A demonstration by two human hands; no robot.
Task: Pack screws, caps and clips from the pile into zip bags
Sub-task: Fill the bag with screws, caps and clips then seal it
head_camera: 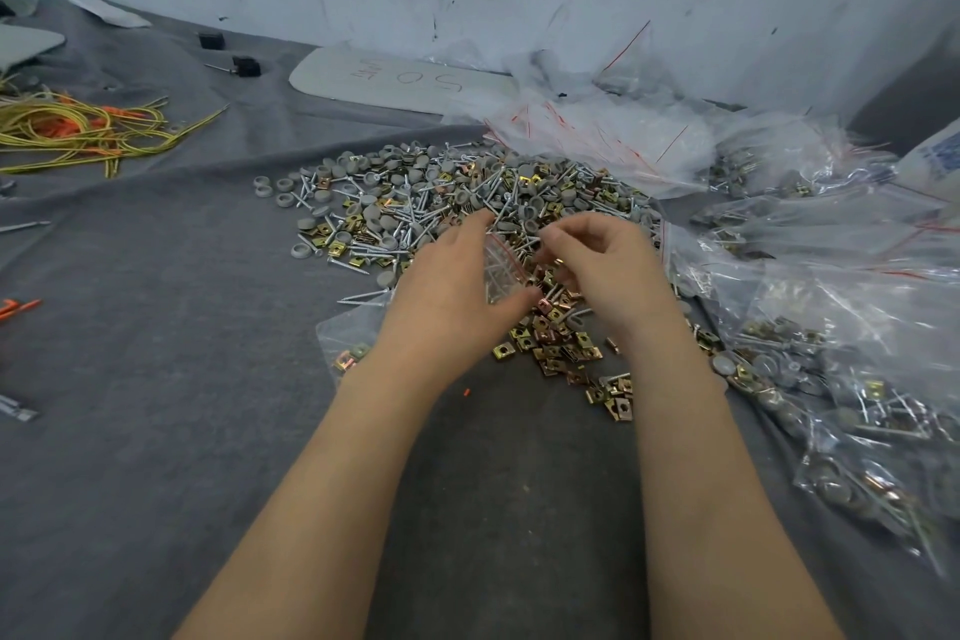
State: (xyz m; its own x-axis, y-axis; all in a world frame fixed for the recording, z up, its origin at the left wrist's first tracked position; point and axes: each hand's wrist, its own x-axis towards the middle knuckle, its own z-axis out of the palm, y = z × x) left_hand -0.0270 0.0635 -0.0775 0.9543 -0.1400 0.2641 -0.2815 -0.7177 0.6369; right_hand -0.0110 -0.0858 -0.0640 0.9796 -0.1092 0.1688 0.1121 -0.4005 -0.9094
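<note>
Grey cloth (156, 431) covers the work surface, and two bare forearms reach across it from the near edge. Just beyond the wrists, a loose scatter of brass clips (563, 351) lies on the cloth. A flat bag (347, 343) with a few clips inside shows beside the left wrist. Above the clips the left hand (447, 291) grips a small clear zip bag (500, 270), fingers behind it and thumb in front, holding it upright with screws showing inside. The right hand (602, 265) meets it from the right, fingers curled and pinching at the bag's red-striped mouth. Filled bags (841, 379) of mixed parts lie heaped along the right side. Directly behind the hands spreads the pile (415, 195) of silver screws, grey round caps and more clips. Farther back and to the right sits a crumpled heap of empty bags (597, 130) with red strips. A grey board (400, 78) with handwriting lies by the scuffed white wall, and yellow and orange wires (78, 130) lie at far left.
</note>
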